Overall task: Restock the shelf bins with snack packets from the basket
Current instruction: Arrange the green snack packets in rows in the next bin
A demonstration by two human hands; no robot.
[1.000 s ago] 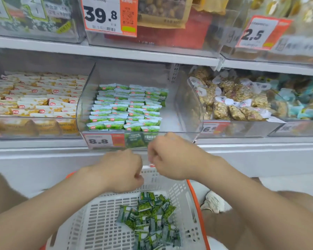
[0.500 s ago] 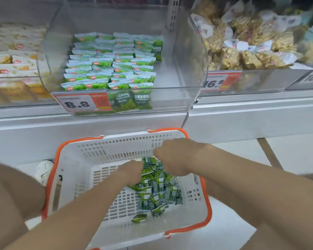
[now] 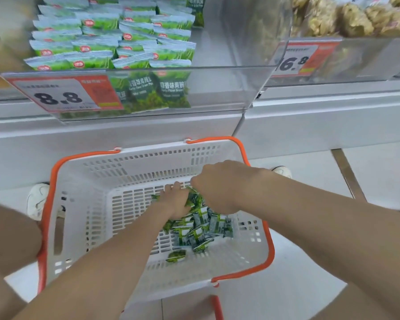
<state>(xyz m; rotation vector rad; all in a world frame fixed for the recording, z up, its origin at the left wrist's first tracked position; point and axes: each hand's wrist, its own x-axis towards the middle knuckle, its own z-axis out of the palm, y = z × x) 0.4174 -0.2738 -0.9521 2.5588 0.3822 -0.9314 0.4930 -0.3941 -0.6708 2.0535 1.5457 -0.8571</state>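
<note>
A white basket with an orange rim (image 3: 53, 181) stands on the floor below the shelf. A loose pile of green snack packets (image 3: 201, 229) lies in its right half. My left hand (image 3: 174, 200) is down in the pile, its fingers curled into the packets. My right hand (image 3: 219, 185) is over the pile's far edge, fingers curled down onto packets, fingertips hidden. Above, a clear shelf bin (image 3: 217, 68) with an 8.8 price tag (image 3: 60, 94) holds rows of the same green packets (image 3: 116, 42) on its left side; its right side is bare.
To the right, another clear bin holds tan snack bags (image 3: 356, 19) behind a 16.8 tag (image 3: 296, 61). The white shelf base (image 3: 333, 121) runs behind the basket. My shoes (image 3: 36, 200) show beside the basket, and my knee fills the left edge.
Both hands dropped from the bin's front edge into the basket and reached the packet pile. My view tilted down, so the basket now fills the middle.
</note>
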